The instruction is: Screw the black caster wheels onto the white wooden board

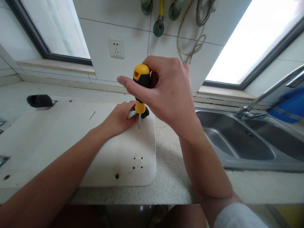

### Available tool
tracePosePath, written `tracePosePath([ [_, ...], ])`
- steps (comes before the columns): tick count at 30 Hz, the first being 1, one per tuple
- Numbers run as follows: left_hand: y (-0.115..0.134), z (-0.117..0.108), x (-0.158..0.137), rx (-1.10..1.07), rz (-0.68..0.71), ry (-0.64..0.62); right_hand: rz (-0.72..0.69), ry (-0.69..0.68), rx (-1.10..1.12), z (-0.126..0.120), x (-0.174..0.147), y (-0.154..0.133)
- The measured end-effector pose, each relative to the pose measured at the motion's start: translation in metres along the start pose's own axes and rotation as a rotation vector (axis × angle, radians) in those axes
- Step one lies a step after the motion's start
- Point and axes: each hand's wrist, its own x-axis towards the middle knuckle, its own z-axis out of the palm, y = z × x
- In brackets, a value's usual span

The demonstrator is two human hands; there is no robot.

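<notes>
Screwdriver (140, 106) with a yellow and black handle is in the right hand (167, 87), above the far right part of a white board (99, 169). That hand grips the handle from the right, thumb reaching past it to the left, the other fingers curled and partly hidden. The tool stands nearly upright, its thin metal shaft pointing down; whether the tip touches the board I cannot tell. Just left of the shaft, the left hand (121, 115) is bent narrowly around a black foot (145, 112), its fingertips partly covered. A second black foot (39, 100) sits at the board's far left. Four small holes (138, 163) and a larger hole (117, 176) mark the near right corner. The board lies flat on a speckled worktop (171, 164). Farther right are a steel sink (232, 136), a tap (263, 95) and something blue (289, 106); a socket (116, 48) is on the far wall (106, 28).
</notes>
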Motion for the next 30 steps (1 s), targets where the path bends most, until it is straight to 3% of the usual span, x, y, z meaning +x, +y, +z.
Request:
tracePosePath([
  [8,0.001,0.0,-0.003,-0.011,0.029,0.03,0.065,0.045,0.02,0.0,0.003,0.003],
  [15,-0.004,0.002,-0.002,-0.005,0.049,0.041,0.064,0.002,0.035,-0.01,0.002,0.004],
  [21,-0.003,-0.001,-0.004,0.111,0.002,0.078,0.006,0.096,0.171,-0.018,-0.006,0.006],
  [25,0.003,-0.034,-0.017,0.389,-0.021,0.117,0.01,0.113,0.175,-0.022,-0.01,0.006],
  [28,-0.001,-0.084,-0.035,0.587,-0.113,0.133,-0.012,0.139,0.215,-0.023,-0.01,0.007],
  [30,-0.012,-0.126,-0.052,0.668,-0.27,0.157,-0.025,0.16,0.246,-0.023,-0.01,0.008],
])
